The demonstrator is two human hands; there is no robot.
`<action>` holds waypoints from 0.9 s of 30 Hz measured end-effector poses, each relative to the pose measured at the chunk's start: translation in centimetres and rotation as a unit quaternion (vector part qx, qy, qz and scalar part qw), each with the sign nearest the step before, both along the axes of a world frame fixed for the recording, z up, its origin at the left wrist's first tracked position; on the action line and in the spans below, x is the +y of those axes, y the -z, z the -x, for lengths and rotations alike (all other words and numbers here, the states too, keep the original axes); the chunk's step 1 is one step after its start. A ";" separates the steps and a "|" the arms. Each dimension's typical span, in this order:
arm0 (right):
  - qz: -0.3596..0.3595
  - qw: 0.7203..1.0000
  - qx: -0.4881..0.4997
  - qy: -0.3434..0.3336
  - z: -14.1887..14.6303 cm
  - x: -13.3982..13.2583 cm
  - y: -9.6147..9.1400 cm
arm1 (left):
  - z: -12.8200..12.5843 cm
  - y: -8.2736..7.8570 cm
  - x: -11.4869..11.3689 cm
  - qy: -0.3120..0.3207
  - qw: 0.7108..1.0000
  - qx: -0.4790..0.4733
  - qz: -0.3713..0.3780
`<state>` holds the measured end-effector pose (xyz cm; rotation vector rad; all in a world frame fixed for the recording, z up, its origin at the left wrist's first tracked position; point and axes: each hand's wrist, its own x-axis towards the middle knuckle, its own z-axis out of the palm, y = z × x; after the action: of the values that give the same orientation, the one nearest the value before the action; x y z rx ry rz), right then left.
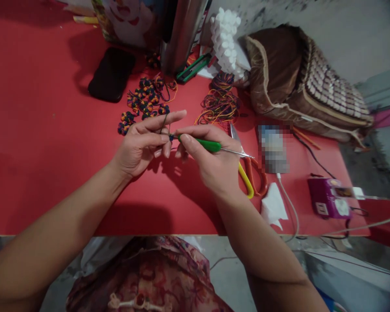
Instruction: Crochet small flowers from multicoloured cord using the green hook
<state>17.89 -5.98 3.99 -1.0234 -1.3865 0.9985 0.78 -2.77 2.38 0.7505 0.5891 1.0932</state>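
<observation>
Between thumb and fingers, my right hand point(211, 156) grips a crochet hook point(204, 144) with a green handle; its metal shank sticks out on both sides. My left hand point(139, 145) pinches a small piece of dark crochet work point(171, 138), and dark yarn point(163, 125) loops over its raised index finger. The hook's tip meets the work at the left fingertips. Just behind the left hand lie several multicoloured crocheted clusters point(146, 97). A loose tangle of multicoloured yarn point(219, 104) rests beyond the right hand.
Scissors point(247, 173) with yellow and orange handles lie beside my right wrist. Around the red table point(35, 130) are a black phone point(112, 74), a green cutter point(193, 69), a metal flask point(183, 34), a brown cushion point(279, 65), a white tissue point(274, 206) and a purple box point(328, 197) with cables.
</observation>
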 end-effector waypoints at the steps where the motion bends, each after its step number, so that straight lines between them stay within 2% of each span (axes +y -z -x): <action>1: -0.007 1.000 -0.002 0.000 0.0 -0.1 -0.1 | 0.0 -0.1 0.0 0.000 1.000 -0.006 0.004; 5: -0.035 0.999 -0.029 0.003 0.1 -0.2 -0.2 | 0.0 -0.3 0.0 0.002 1.000 -0.006 -0.002; 13: -0.043 0.998 -0.051 0.006 0.2 -0.3 0.3 | 0.1 0.3 0.0 -0.016 0.999 0.029 -0.019; 17: -0.034 0.999 -0.038 0.006 0.4 -0.4 0.4 | 0.0 0.4 0.0 -0.015 1.000 -0.018 -0.018; 27: -0.036 0.999 -0.002 0.002 -0.4 0.7 0.4 | 0.5 0.6 0.5 0.012 1.000 0.010 0.008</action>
<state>18.31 -5.30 3.62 -0.9756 -1.4122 0.9377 0.30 -2.29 1.82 0.7526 0.6041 1.0585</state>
